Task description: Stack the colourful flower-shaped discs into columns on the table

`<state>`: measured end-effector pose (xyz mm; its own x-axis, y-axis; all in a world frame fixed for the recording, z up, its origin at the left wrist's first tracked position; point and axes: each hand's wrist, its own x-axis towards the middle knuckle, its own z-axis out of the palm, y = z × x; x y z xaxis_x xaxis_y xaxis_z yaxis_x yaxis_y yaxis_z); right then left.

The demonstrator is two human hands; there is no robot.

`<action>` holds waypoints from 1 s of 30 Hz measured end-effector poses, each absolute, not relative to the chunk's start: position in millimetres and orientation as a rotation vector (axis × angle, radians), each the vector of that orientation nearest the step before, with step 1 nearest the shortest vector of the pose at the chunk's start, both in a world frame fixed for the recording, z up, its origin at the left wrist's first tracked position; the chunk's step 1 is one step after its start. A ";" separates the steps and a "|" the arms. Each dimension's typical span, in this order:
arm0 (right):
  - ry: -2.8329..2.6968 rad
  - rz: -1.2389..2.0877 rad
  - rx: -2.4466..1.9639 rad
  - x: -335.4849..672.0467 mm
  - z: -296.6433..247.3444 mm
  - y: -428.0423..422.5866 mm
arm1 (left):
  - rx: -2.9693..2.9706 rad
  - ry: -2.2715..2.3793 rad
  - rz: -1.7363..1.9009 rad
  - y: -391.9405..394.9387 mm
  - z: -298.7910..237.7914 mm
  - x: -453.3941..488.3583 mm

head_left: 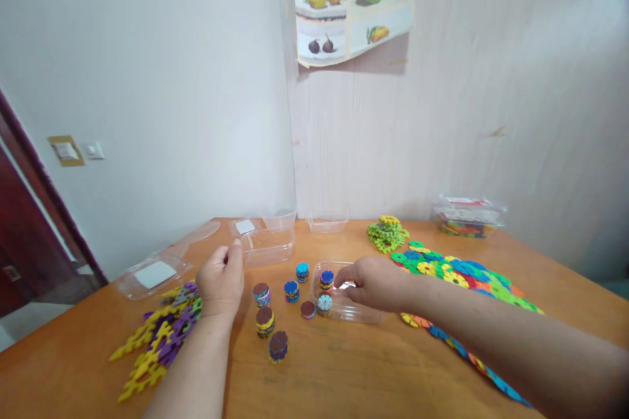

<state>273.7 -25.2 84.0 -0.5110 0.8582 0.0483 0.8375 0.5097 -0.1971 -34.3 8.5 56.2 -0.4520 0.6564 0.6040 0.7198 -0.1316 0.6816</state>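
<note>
My left hand [222,280] hovers over the table with its fingers curled together, thumb to fingertips, just in front of a clear plastic tub [268,245]; whether it holds anything is hidden. My right hand [374,283] reaches into a low clear tray [351,311], fingers pinched beside a small stack of coloured discs [326,280] standing in that tray. Several short stacks of round notched discs [266,322] stand on the wood between my hands.
A purple and yellow chain of linked discs [160,334] lies left. A wide spread of mixed coloured discs [462,275] lies right, with a green-yellow heap [387,234] and a closed box of discs [469,216] behind. Clear lids [152,273] lie at the back left.
</note>
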 end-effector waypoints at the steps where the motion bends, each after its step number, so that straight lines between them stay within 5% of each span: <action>1: -2.661 0.205 -1.463 269.2 82.3 -20.1 | -1.629 -2.025 -1.670 8.8 55.7 -34.2; 30: -2.678 0.126 -1.445 258.3 71.1 -4.6 | -1.726 -1.928 -1.609 16.2 48.3 -27.4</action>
<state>258.3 -4.6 71.1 -0.5464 0.8363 0.0449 0.8284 0.5475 -0.1178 -27.4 16.2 48.3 -0.3554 0.6657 0.6562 0.7646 -0.1967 0.6137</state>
